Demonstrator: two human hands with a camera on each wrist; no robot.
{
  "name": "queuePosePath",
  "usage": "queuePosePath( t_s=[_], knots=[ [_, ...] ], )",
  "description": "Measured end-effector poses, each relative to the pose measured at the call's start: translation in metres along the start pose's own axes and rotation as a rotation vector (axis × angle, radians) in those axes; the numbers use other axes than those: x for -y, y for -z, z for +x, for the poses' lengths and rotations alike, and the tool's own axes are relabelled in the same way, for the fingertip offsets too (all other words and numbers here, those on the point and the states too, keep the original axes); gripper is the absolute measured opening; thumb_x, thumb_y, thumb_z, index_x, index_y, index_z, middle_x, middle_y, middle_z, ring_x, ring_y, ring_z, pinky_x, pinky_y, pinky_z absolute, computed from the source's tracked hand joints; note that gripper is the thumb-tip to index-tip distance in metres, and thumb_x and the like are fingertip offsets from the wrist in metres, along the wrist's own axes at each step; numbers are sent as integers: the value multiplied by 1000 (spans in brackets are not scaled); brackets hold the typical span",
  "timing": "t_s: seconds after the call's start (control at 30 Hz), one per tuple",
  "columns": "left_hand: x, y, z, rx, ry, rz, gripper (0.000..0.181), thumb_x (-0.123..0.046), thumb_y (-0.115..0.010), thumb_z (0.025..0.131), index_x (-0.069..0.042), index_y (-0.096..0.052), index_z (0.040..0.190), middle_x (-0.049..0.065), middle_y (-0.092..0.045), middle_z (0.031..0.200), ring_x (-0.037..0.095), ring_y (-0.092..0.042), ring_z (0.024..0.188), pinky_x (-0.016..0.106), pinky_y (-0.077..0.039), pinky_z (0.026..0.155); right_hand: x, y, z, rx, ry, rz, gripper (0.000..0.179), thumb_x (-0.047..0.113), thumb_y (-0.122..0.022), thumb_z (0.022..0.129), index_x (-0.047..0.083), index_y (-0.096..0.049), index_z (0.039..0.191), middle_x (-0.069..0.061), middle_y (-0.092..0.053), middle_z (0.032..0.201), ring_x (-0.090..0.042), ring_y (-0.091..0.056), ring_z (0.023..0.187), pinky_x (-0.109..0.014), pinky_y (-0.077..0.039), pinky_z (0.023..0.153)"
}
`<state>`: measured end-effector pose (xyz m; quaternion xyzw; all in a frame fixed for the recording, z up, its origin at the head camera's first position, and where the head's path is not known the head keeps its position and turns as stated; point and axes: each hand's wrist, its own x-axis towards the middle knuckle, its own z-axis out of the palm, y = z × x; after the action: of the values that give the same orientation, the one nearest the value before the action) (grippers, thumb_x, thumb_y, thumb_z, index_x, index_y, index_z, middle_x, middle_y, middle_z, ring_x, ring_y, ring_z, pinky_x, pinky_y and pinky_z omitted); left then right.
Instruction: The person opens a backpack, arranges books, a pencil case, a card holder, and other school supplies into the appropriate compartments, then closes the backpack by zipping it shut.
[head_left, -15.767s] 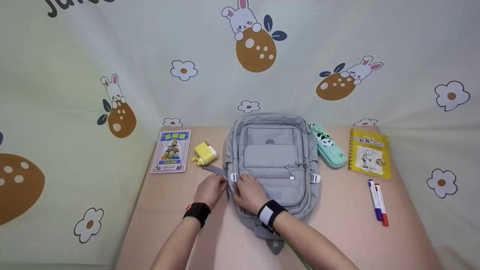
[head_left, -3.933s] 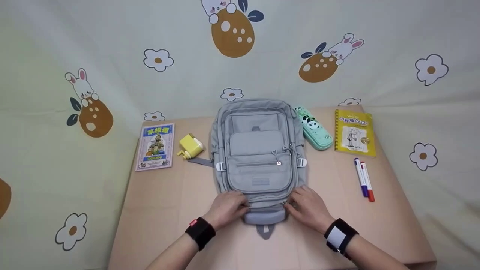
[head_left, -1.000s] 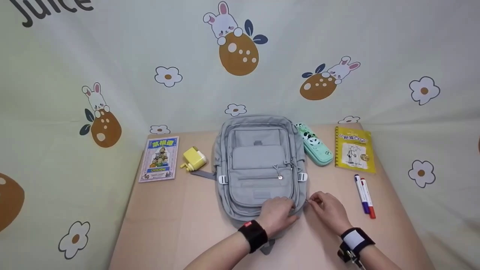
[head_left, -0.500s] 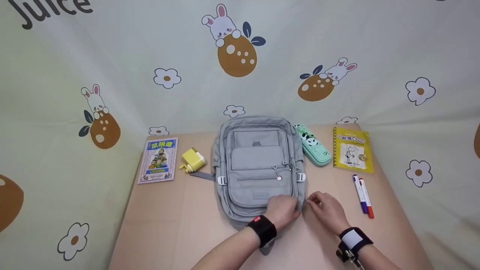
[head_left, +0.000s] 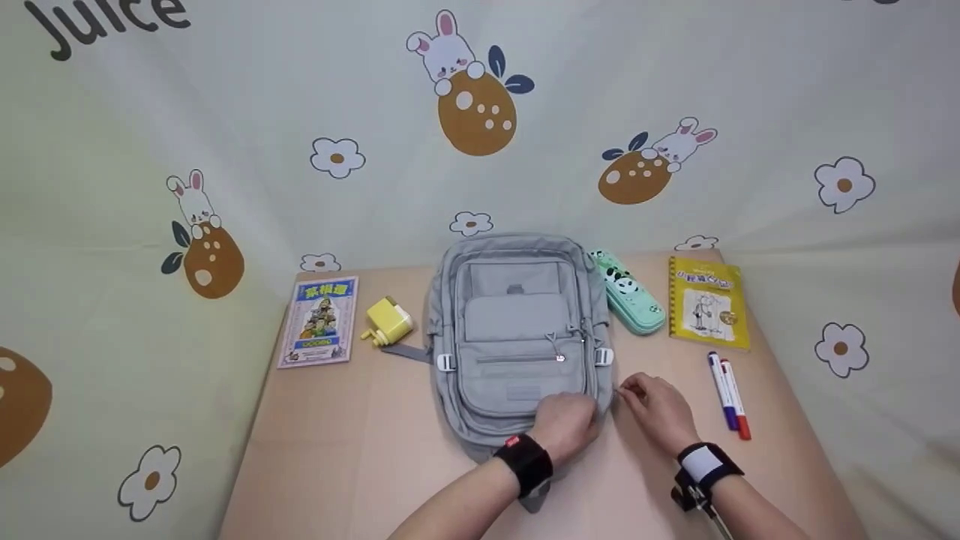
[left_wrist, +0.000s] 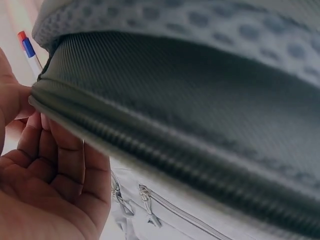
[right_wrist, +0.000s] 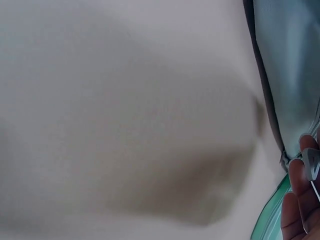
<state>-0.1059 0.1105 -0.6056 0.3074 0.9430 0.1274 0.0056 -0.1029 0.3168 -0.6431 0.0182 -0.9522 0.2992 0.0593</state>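
Observation:
A grey backpack [head_left: 517, 315] lies front side up on the table, its handle end towards me. My left hand [head_left: 566, 427] grips the lower right edge of the backpack; in the left wrist view its thumb and fingers pinch the fabric at the zipper track [left_wrist: 145, 145]. Beside the right side of the bag, my right hand [head_left: 664, 412] pinches a small zipper pull, its fingertips right at the bag's edge. A grey metal pull [right_wrist: 311, 162] shows between those fingers in the right wrist view. The underside of the bag is hidden.
A green panda pencil case [head_left: 634, 300] lies against the backpack's right side. Farther right are a yellow spiral notebook [head_left: 705, 304] and two markers [head_left: 727, 394]. To the left lie a yellow pencil sharpener [head_left: 390, 319], a grey strap [head_left: 405, 350] and a purple-bordered book [head_left: 319, 322].
Both hands worked at the left side first, then near the handle end. The left hand then moved to the lower right corner; the right hand has slid slightly up the right side.

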Motion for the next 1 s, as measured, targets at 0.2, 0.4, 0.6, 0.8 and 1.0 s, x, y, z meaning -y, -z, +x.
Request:
queuePosePath(
  t_s=[0.2,0.4,0.6,0.8,1.0],
  knots=[
    [1,0,-2,2,13,-36,33,-23,-71,86,-21,-53,59,-8,-50,56,13,-51,51,30,-36,43,-6,0,20,2,-17,-19,8,20,-73,96,12,-71,99,-4,-72,92,-27,-66,86,-48,-51,78],
    [3,-1,-3,28,27,-88,32,-21,-71,87,-21,-52,61,-9,-50,58,12,-50,52,28,-37,44,-9,-1,30,7,-19,-17,11,21,-71,97,11,-71,102,-7,-73,95,-30,-67,88,-50,-52,79],
    [5,-1,-5,23,43,-109,28,-21,-72,86,-21,-55,64,-9,-51,61,11,-51,55,28,-38,46,-12,-1,31,21,8,-30,10,20,-71,97,11,-71,101,-6,-72,95,-29,-68,89,-50,-53,80],
    [6,0,-6,14,48,-115,24,-22,-71,88,-20,-57,69,-9,-53,63,11,-53,57,27,-39,48,-14,0,33,17,31,-48,9,20,-71,97,12,-72,101,-6,-73,96,-30,-68,90,-50,-53,81],
    [5,-1,-6,-4,43,-117,28,-23,-71,89,-20,-55,66,-9,-53,61,11,-53,55,27,-39,46,-15,-1,40,12,41,-76,13,24,-71,98,12,-73,101,-7,-74,96,-31,-69,89,-50,-53,80]
  ],
)
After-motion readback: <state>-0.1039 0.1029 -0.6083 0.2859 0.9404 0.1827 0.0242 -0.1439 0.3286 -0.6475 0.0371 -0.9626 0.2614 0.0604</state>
